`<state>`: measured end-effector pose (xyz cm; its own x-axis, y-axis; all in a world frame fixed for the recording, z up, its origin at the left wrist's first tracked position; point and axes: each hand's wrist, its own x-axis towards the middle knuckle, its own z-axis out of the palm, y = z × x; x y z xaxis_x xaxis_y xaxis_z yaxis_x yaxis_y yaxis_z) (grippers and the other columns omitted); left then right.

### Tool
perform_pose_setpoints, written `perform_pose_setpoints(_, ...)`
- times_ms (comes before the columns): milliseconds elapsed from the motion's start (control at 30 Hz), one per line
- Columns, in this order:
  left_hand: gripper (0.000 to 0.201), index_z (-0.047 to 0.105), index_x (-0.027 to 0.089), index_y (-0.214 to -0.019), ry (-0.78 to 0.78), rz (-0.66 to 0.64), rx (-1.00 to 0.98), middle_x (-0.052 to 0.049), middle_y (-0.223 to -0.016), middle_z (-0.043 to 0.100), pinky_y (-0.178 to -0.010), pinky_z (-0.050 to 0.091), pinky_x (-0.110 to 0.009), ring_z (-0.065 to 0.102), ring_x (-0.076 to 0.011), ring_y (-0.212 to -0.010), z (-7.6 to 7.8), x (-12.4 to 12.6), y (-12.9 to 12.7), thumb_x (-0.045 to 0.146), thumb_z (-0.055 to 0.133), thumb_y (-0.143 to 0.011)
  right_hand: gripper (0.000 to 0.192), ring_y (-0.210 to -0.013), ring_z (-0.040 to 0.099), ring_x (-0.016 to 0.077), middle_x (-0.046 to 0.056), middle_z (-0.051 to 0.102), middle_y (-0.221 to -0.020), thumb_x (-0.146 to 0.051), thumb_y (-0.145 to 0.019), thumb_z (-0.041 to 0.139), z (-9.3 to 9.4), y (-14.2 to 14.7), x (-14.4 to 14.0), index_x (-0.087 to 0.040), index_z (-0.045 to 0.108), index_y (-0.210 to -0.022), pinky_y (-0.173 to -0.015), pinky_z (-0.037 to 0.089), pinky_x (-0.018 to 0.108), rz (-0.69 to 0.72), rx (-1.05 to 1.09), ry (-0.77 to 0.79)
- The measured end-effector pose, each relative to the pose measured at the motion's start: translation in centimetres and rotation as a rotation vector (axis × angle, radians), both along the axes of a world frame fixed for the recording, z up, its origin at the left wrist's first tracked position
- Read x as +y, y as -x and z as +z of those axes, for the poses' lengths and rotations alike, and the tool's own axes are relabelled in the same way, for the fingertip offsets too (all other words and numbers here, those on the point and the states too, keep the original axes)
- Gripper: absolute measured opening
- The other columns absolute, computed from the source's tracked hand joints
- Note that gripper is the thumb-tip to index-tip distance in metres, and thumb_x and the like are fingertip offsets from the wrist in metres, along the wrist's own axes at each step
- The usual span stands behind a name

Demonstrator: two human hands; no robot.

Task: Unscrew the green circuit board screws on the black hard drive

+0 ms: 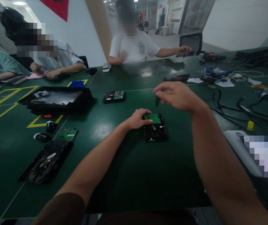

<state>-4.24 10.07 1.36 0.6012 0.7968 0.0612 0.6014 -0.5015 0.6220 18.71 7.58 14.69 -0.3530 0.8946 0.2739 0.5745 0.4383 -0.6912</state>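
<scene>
A black hard drive (156,132) with a green circuit board (154,118) on its upper face lies on the table before me. My left hand (140,119) grips the drive's left side, thumb resting along the board. Above the drive's far edge, my right hand (171,95) pinches the handle of a screwdriver (157,101). The screwdriver stands upright, its thin shaft reaching down to the far edge of the board. Whether the tip sits in a screw is too small to tell. A few tiny bits, perhaps screws, lie just right of the shaft.
Another hard drive (114,96) lies farther back. Left are stacked black trays (56,100), an opened drive casing (47,162) and a loose green board (68,134). Black cables (230,107) and a phone (241,150) lie right. Co-workers sit across the green table (134,175).
</scene>
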Motion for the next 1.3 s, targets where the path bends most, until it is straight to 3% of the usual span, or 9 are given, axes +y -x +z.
perform_pose_setpoints(267,0.054,0.061,0.025,-0.134,-0.008,-0.004,0.0,-0.011,-0.132,0.064,-0.11,0.044,-0.052,0.056,-0.0323,-0.124,-0.09,0.07,-0.05,0.052,0.069,-0.088,0.02,-0.072,0.07,0.0191,0.009,0.075,-0.099,-0.032,-0.093,0.067,-0.19,0.36,0.02,-0.019,0.073,-0.107,-0.068,0.054,0.037,-0.028,0.011,-0.022)
perform_pose_setpoints(500,0.055,0.061,0.024,-0.135,-0.016,-0.009,0.003,-0.011,-0.132,0.064,-0.111,0.044,-0.052,0.056,-0.0322,-0.124,-0.22,0.15,-0.08,0.053,0.068,-0.088,0.027,-0.074,0.069,0.0191,0.008,0.075,-0.101,-0.034,-0.093,0.067,-0.19,0.43,-0.02,-0.019,0.071,-0.115,-0.069,0.054,0.037,0.03,0.007,0.014)
perform_pose_setpoints(767,0.055,0.062,0.025,-0.134,-0.014,-0.001,0.006,-0.011,-0.131,0.064,-0.111,0.044,-0.053,0.056,-0.0325,-0.125,-0.31,0.17,-0.14,0.052,0.07,-0.087,0.025,-0.077,0.069,0.0207,0.006,0.073,-0.09,-0.038,-0.091,0.069,-0.03,0.72,-0.3,-0.021,0.073,-0.11,-0.07,0.053,0.038,0.092,0.041,0.086)
perform_pose_setpoints(933,0.054,0.062,0.026,-0.134,-0.013,0.0,0.006,-0.01,-0.132,0.064,-0.111,0.043,-0.053,0.056,-0.0322,-0.125,-0.28,0.19,-0.12,0.051,0.07,-0.087,0.023,-0.075,0.065,0.0187,0.007,0.074,-0.094,-0.041,-0.092,0.069,0.1,0.64,-0.24,-0.021,0.074,-0.102,-0.067,0.05,0.036,0.095,0.001,0.039)
perform_pose_setpoints(1300,0.055,0.061,0.027,-0.135,0.008,0.001,0.012,-0.01,-0.133,0.063,-0.111,0.043,-0.053,0.055,-0.0324,-0.125,0.15,-0.01,-0.04,0.053,0.07,-0.087,0.021,-0.076,0.067,0.0185,0.008,0.075,-0.106,-0.036,-0.094,0.067,0.31,0.31,-0.41,-0.021,0.073,-0.109,-0.072,0.056,0.038,0.043,0.048,0.088)
